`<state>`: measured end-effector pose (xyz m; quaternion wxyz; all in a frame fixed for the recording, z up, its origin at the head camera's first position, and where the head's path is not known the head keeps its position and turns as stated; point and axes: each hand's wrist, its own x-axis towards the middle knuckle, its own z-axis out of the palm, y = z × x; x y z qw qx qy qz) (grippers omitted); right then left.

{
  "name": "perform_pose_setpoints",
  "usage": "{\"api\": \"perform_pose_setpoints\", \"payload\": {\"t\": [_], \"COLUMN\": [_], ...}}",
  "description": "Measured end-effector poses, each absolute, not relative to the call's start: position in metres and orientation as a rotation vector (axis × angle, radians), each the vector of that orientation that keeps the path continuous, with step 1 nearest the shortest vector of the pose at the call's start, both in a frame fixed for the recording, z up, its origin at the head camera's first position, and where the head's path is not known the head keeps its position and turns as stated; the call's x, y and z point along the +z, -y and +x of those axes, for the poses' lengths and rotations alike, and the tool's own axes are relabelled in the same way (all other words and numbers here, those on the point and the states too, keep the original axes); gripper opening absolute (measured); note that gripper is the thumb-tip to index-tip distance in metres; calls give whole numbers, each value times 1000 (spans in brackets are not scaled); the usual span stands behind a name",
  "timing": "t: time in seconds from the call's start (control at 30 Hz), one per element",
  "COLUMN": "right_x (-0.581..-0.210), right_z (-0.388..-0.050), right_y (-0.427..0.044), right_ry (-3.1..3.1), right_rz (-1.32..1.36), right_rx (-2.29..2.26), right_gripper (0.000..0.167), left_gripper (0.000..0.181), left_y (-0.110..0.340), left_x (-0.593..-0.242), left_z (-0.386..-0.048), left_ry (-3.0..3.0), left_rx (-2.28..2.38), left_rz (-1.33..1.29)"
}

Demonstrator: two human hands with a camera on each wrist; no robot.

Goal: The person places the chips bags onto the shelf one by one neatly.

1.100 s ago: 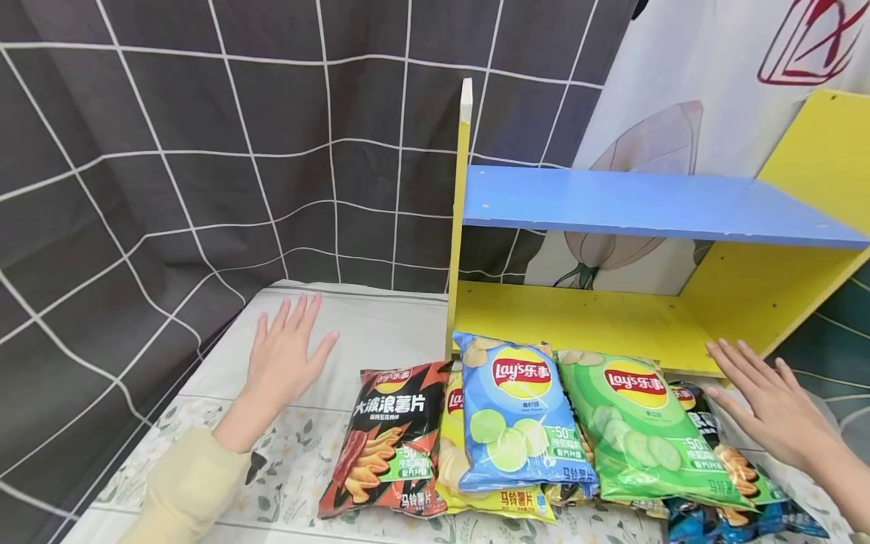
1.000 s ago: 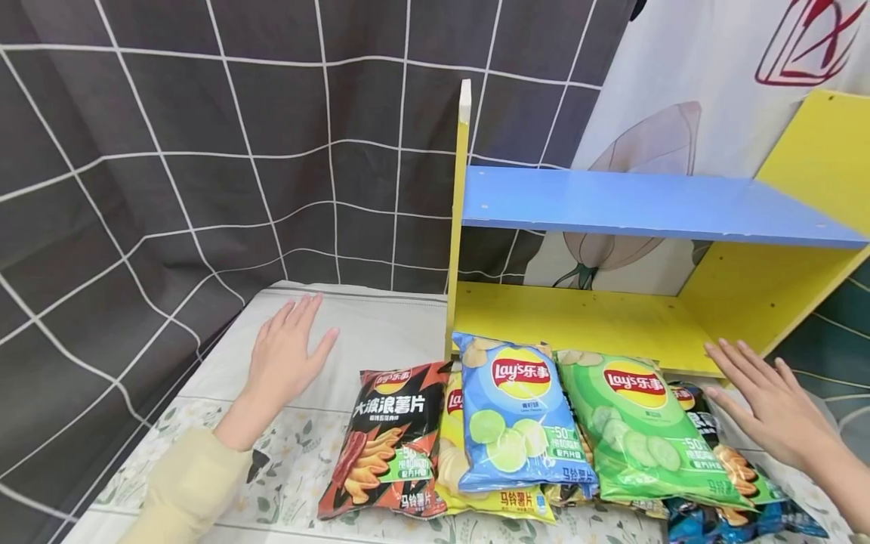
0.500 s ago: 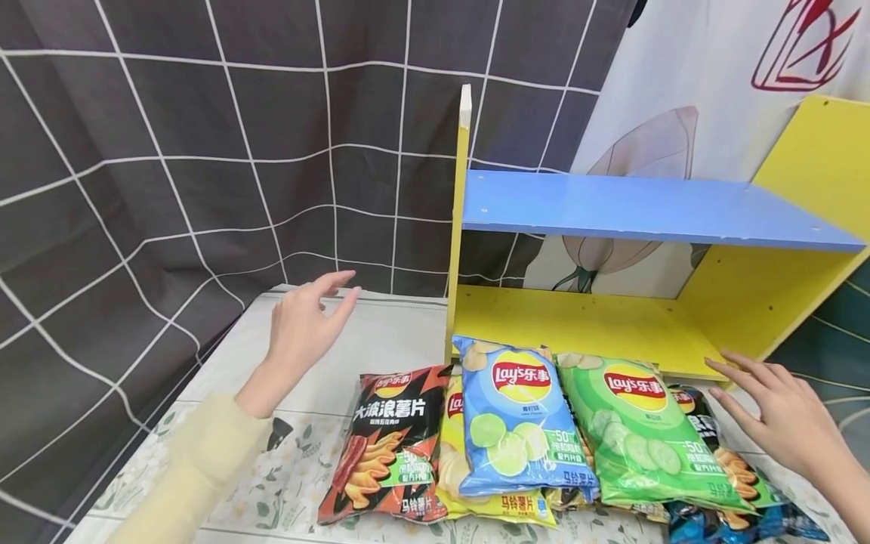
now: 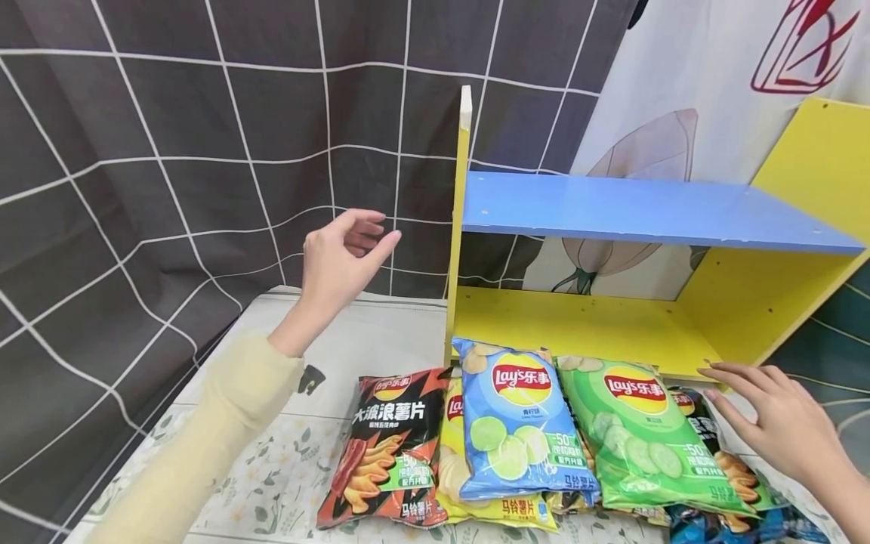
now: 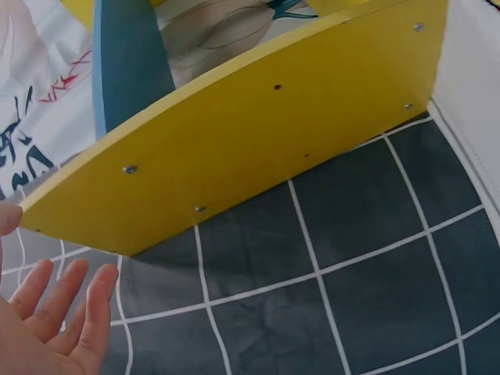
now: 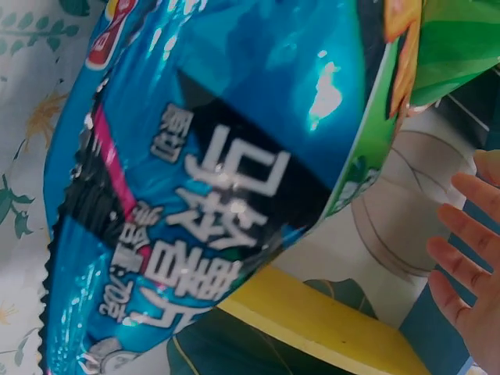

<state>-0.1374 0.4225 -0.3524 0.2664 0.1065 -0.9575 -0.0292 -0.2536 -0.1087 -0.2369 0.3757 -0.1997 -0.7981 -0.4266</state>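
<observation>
My left hand (image 4: 343,257) is raised, fingers bent and thumb apart, holding nothing. It is left of the shelf's yellow side panel (image 4: 458,249); in the left wrist view it appears near the panel's outer face (image 5: 250,117). Over the right end of the bags, my right hand (image 4: 782,419) holds nothing, its fingers loosely bent. Below it is a blue-and-black chip bag (image 6: 195,156), large in the right wrist view. A green chip bag (image 4: 639,438) and a light blue chip bag (image 4: 510,423) lie on other bags. Farther left are a yellow chip bag (image 4: 503,510) and a red-and-black chip bag (image 4: 387,446).
A blue board (image 4: 646,208) spans the yellow shelf above its yellow bottom board (image 4: 564,317). Dark curtain with white lines (image 4: 204,151) hangs behind and to the left. The table cover (image 4: 272,476) is white with a leaf print.
My left hand has risen and moved right toward the shelf's side panel, its fingers going from spread to bent. My right hand stays nearly in place with its fingers bending slightly. The bags lie as before.
</observation>
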Motion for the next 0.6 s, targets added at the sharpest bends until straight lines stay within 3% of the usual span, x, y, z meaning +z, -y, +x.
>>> {"api": "perform_pose_setpoints", "payload": {"t": [0.3,0.6], "right_x": [-347,-347], "right_z": [-134,-128], "right_y": [-414,-400], "right_ry": [2575,2497], "right_rz": [303,481], "right_rx": [-54,27], "right_gripper": [37,29], "left_gripper": [44,49], "left_y": [84,55], "left_x": [-212,-191], "left_z": [-270,-289], "left_ry": [2096,2125], "left_rx": [-1216,-1300], "left_rz": [-568,-549]}}
